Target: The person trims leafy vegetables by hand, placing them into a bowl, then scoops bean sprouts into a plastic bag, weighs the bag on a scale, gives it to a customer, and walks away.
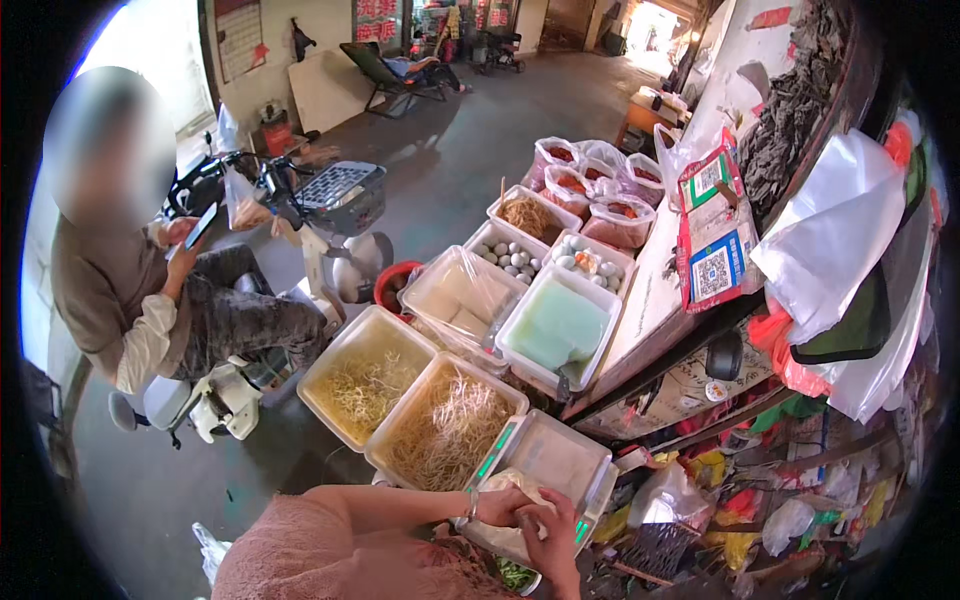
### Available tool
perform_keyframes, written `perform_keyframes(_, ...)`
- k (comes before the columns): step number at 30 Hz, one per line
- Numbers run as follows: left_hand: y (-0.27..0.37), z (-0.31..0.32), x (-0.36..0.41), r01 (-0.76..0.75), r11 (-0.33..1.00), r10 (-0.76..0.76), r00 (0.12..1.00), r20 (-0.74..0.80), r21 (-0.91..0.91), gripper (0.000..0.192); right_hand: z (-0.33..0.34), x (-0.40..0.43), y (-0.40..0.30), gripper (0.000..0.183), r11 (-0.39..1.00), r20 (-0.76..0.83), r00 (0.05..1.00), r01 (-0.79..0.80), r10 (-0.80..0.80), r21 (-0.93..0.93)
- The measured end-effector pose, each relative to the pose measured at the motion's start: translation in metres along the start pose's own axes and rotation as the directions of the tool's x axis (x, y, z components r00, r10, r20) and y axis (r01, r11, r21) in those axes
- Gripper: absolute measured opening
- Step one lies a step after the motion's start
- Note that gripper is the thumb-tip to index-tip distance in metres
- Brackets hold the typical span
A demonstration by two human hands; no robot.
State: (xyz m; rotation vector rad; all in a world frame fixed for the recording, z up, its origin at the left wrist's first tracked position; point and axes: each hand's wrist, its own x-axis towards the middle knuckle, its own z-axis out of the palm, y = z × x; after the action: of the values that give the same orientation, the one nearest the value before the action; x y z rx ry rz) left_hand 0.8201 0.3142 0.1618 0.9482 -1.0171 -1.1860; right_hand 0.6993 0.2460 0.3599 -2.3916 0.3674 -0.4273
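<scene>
Over the near part of a digital scale [559,450] with lit green digits, my left hand [504,505] and my right hand [553,536] meet. A pale, filled plastic bag [499,536] lies beneath them. Both hands have their fingers bunched together at its top, and the pinched part is hidden between them. A bracelet circles my left wrist. Just beyond the scale stands a plastic tub of bean sprouts [450,424], with a second sprout tub [367,382] to its left. Some green vegetable [516,574] shows below my hands.
Farther off stand a tub of pale blocks [465,296], a tub of greenish liquid [559,322], egg tubs [510,259] and bags of red food [622,217]. A person [142,300] sits on a scooter at left, holding a phone. Plastic bags [832,232] hang at right.
</scene>
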Motion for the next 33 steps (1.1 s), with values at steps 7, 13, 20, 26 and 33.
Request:
perform_keyframes(7,0.108,0.012,0.005,0.250,0.968,-0.250,0.968,0.011,-0.012,0.031,-0.010,-0.006,0.029,0.019,0.992,-0.077,0.994,-0.081,0.074,-0.097)
perform_keyframes(13,0.108,-0.007,0.012,0.329,0.933,-0.340,0.939,-0.057,-0.145,0.021,0.005,0.003,0.042,0.017,0.979,-0.195,0.975,-0.135,0.104,-0.151)
perform_keyframes(20,0.150,-0.017,0.018,0.261,0.926,-0.238,0.964,-0.115,0.272,0.007,-0.004,0.015,0.029,0.020,0.936,-0.055,0.983,-0.152,0.178,0.316)
perform_keyframes(26,0.141,-0.005,0.019,-0.225,0.054,0.078,0.972,0.220,0.973,0.004,0.019,0.011,0.062,0.025,0.860,0.141,0.872,-0.487,0.469,0.151)
perform_keyframes(33,0.121,-0.003,0.024,-0.154,0.007,0.344,0.928,0.142,0.988,0.018,0.041,0.010,0.090,0.030,0.390,0.327,0.753,-0.599,0.571,0.699)
